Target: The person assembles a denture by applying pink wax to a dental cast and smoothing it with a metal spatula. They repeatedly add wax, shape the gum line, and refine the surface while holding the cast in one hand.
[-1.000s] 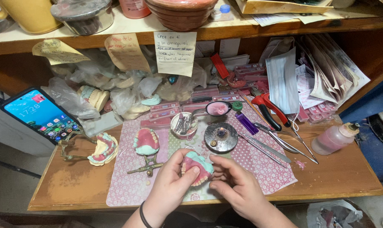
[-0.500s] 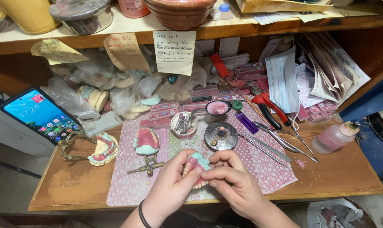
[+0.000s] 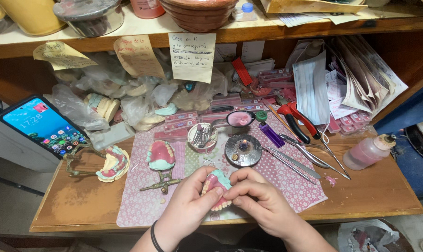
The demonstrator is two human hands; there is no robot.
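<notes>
**One denture model in both my hands, three on the bench in all**

My left hand (image 3: pixel 190 203) and my right hand (image 3: pixel 260 198) meet over the near edge of the patterned mat (image 3: pixel 295 186), and between them I hold one denture model (image 3: pixel 217 185), pink wax with a row of teeth along its lower edge and a pale green base on top. My left thumb and fingers are clamped on its left side; my right fingers are curled in against its right side, thumb tucked under. A dark band sits on my left wrist.

Two more models stand on the bench. One, pink and green, is mounted on a brass articulator (image 3: pixel 161 161) just left of my hands. The other articulated model (image 3: pixel 110 164) lies further left on the bare wooden bench (image 3: pixel 384 186).

Beyond my hands I count one round metal burner (image 3: pixel 242 150) with a small flame, one small cup of tools (image 3: pixel 202 136) and one little dish of pink wax (image 3: pixel 240 119). To the right lie one pair of red-handled pliers (image 3: pixel 298 119), several slim metal instruments (image 3: pixel 305 158) and one squeeze bottle (image 3: pixel 369 151) of pink liquid. One phone (image 3: pixel 43 125) leans at the far left, its screen lit. Three paper notes (image 3: pixel 192 56) hang from the shelf edge above.
</notes>
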